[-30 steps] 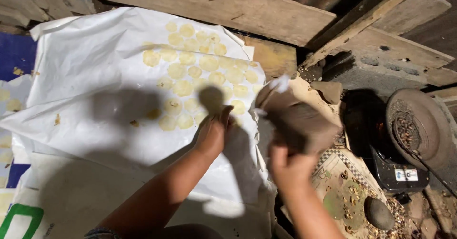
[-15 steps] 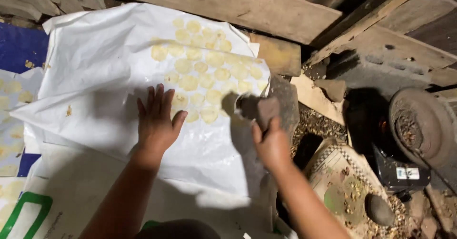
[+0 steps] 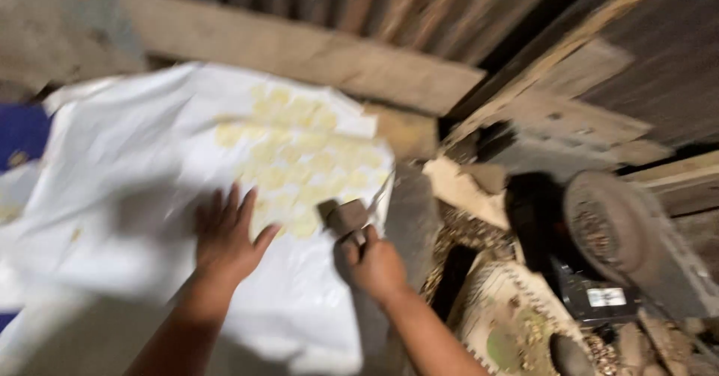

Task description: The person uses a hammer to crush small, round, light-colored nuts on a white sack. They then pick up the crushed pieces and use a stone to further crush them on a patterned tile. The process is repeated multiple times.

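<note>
A white sheet (image 3: 127,174) lies spread on the ground, with several pale yellow round pieces (image 3: 299,151) laid out in rows on its upper right part. My left hand (image 3: 225,237) rests flat on the sheet, fingers spread, just below and left of the yellow pieces. My right hand (image 3: 374,267) grips a small brown block (image 3: 346,217) at the sheet's right edge, right next to the lowest yellow pieces. The picture is blurred by motion.
A long wooden plank (image 3: 299,54) runs along the far side of the sheet. To the right lie scrap wood, a round rusty metal disc (image 3: 607,226), a black box (image 3: 592,301) and a woven fan-like mat (image 3: 509,316) on debris-strewn ground. Blue cloth (image 3: 22,132) shows at the left.
My left hand has slid left and come down flat on the sheet. My right hand has carried the brown block leftward to the sheet's edge, close to the yellow pieces.
</note>
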